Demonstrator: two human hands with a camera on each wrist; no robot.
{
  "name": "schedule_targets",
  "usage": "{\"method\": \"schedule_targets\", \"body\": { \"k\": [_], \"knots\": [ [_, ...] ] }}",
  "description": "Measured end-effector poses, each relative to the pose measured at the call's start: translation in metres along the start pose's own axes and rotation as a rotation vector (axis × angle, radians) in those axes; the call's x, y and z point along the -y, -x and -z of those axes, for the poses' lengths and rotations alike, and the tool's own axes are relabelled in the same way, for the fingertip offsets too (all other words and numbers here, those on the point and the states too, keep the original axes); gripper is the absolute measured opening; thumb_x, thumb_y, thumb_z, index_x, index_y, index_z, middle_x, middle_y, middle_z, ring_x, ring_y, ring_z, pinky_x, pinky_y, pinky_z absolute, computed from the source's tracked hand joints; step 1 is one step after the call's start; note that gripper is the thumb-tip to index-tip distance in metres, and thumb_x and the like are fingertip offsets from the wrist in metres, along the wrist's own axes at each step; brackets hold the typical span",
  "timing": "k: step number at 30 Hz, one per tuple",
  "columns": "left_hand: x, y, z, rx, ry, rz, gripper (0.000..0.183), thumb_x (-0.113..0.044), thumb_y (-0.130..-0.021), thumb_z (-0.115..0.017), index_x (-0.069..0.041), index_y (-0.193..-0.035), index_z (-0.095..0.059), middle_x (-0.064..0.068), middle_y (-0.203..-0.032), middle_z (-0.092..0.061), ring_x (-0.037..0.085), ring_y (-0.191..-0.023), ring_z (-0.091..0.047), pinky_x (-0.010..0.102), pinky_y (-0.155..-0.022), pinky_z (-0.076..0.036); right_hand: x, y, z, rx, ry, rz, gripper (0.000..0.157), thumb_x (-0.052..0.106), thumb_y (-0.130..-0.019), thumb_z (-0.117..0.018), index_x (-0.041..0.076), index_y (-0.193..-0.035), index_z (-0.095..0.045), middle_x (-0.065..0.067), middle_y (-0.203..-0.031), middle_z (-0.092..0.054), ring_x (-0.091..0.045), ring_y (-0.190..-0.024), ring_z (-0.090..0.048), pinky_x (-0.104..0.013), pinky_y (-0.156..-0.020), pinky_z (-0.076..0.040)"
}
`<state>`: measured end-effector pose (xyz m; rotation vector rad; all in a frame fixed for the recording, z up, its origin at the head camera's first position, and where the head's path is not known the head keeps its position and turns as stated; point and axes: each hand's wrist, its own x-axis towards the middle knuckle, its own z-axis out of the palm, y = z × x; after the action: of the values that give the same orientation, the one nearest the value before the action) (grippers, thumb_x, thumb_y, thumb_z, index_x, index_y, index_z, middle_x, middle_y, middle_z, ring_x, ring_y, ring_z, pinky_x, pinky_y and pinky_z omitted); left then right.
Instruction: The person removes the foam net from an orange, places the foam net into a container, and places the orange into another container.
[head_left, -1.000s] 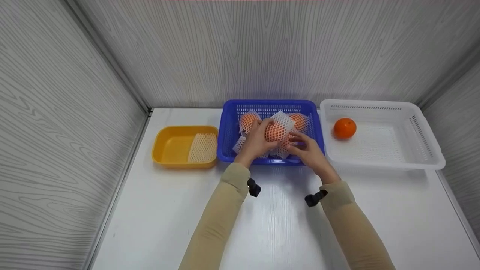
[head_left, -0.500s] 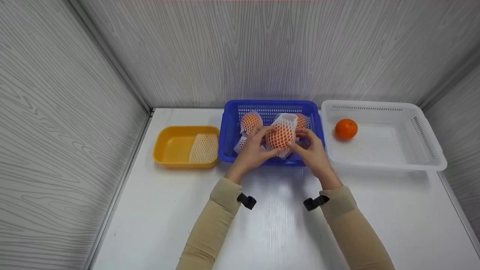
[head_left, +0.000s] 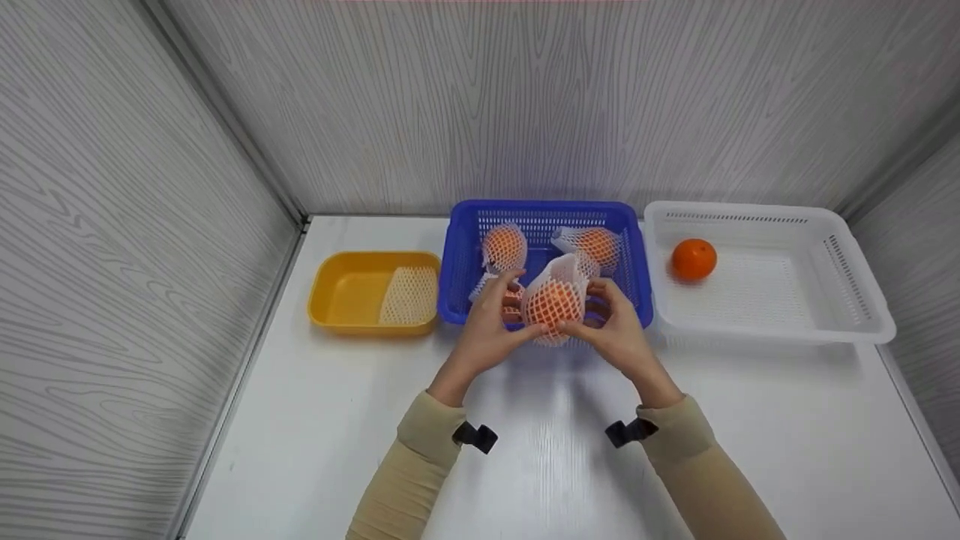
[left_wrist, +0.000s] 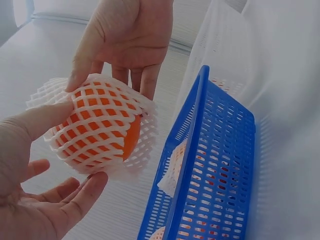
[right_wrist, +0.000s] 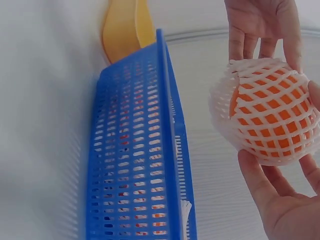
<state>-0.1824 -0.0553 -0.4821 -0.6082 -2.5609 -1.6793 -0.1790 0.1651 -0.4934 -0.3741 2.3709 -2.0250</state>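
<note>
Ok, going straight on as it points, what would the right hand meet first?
The netted orange that the right hand holds; past it, probably the left hand opposite, though depth is unclear.

On my head feed the light is soft and slightly grey; a pale sheen runs down the white surface (head_left: 547, 472), with a faint, blurred shadow beside the right sleeve (head_left: 701, 476). Both wrist feeds reach me hazy and bluish, washed out along one side, though the netted orange (left_wrist: 97, 127) shows clear edges.
</note>
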Motion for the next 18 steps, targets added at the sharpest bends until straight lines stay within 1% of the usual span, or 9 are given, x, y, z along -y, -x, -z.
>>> {"method": "schedule_targets", "body": {
  "k": [2, 4, 5, 8, 9, 11, 13, 16, 18],
  "knots": [
    [0.001, 0.007, 0.002, 0.020, -0.033, 0.027, 0.082, -0.033, -0.080, -0.083, -0.011, -0.147, -0.040, 0.011, -0.131, -0.049, 0.023, -0.111, -0.057, 0.031, -0.088, -0.053, -0.002, 0.005, -0.002, 0.023, -0.001, 0.012, 0.067, 0.016, -0.078, -0.085, 0.004, -0.131, -0.045, -0.013, -0.126, -0.054, -0.033, -0.114, -0.055, -0.037, -0.094, -0.050],
    [0.002, 0.013, 0.003, 0.059, -0.060, 0.049, 0.084, -0.035, -0.078, -0.084, -0.010, -0.147, -0.041, 0.009, -0.135, -0.050, 0.022, -0.111, -0.056, 0.031, -0.089, -0.052, -0.004, 0.011, -0.005, 0.051, -0.004, 0.015, 0.069, 0.012, -0.078, -0.085, 0.003, -0.133, -0.045, -0.013, -0.127, -0.054, -0.033, -0.115, -0.054, -0.038, -0.096, -0.049],
    [0.003, 0.016, 0.004, 0.081, -0.073, 0.059, 0.085, -0.037, -0.077, -0.084, -0.010, -0.146, -0.042, 0.008, -0.135, -0.052, 0.022, -0.111, -0.056, 0.032, -0.089, -0.051, -0.001, 0.015, -0.007, 0.066, 0.001, 0.009, 0.069, 0.010, -0.077, -0.085, 0.002, -0.133, -0.044, -0.014, -0.128, -0.053, -0.034, -0.116, -0.054, -0.040, -0.097, -0.049],
    [0.008, 0.025, 0.003, 0.148, -0.077, 0.109, 0.087, -0.042, -0.075, -0.084, -0.011, -0.146, -0.044, 0.004, -0.131, -0.055, 0.018, -0.106, -0.056, 0.034, -0.088, -0.051, 0.007, 0.026, -0.011, 0.107, 0.011, -0.013, 0.068, 0.006, -0.077, -0.084, -0.001, -0.132, -0.044, -0.017, -0.129, -0.051, -0.036, -0.118, -0.052, -0.045, -0.099, -0.046],
    [0.011, 0.028, 0.002, 0.167, -0.069, 0.121, 0.087, -0.042, -0.075, -0.085, -0.011, -0.145, -0.045, 0.002, -0.127, -0.056, 0.017, -0.101, -0.056, 0.035, -0.086, -0.053, 0.010, 0.030, -0.013, 0.120, 0.015, -0.022, 0.068, 0.004, -0.077, -0.084, -0.002, -0.131, -0.044, -0.018, -0.129, -0.051, -0.037, -0.119, -0.052, -0.046, -0.100, -0.046],
    [0.016, 0.034, 0.000, 0.195, -0.061, 0.133, 0.085, -0.041, -0.074, -0.086, -0.012, -0.144, -0.046, 0.000, -0.125, -0.057, 0.016, -0.099, -0.055, 0.038, -0.084, -0.054, 0.012, 0.036, -0.016, 0.143, 0.031, -0.031, 0.067, 0.004, -0.077, -0.084, -0.003, -0.130, -0.044, -0.019, -0.128, -0.051, -0.038, -0.119, -0.052, -0.048, -0.100, -0.045],
    [0.023, 0.038, -0.003, 0.214, -0.053, 0.125, 0.084, -0.039, -0.073, -0.087, -0.013, -0.143, -0.048, 0.000, -0.125, -0.056, 0.017, -0.098, -0.054, 0.042, -0.084, -0.054, 0.004, 0.040, -0.018, 0.165, 0.028, -0.023, 0.068, 0.004, -0.076, -0.085, -0.002, -0.130, -0.044, -0.018, -0.128, -0.051, -0.037, -0.119, -0.052, -0.049, -0.100, -0.045],
    [0.033, 0.044, -0.008, 0.230, -0.047, 0.102, 0.083, -0.034, -0.072, -0.089, -0.014, -0.142, -0.050, -0.001, -0.126, -0.055, 0.017, -0.098, -0.053, 0.044, -0.083, -0.054, -0.011, 0.043, -0.020, 0.195, 0.017, -0.007, 0.073, 0.003, -0.073, -0.086, -0.003, -0.132, -0.045, -0.018, -0.129, -0.052, -0.037, -0.119, -0.052, -0.052, -0.099, -0.045],
    [0.040, 0.048, -0.012, 0.239, -0.042, 0.105, 0.083, -0.032, -0.070, -0.090, -0.014, -0.141, -0.051, 0.000, -0.126, -0.054, 0.017, -0.099, -0.052, 0.045, -0.084, -0.053, -0.019, 0.045, -0.022, 0.213, 0.016, -0.008, 0.075, 0.002, -0.072, -0.087, -0.002, -0.134, -0.046, -0.018, -0.130, -0.052, -0.037, -0.118, -0.053, -0.052, -0.097, -0.046]
  ]
}}
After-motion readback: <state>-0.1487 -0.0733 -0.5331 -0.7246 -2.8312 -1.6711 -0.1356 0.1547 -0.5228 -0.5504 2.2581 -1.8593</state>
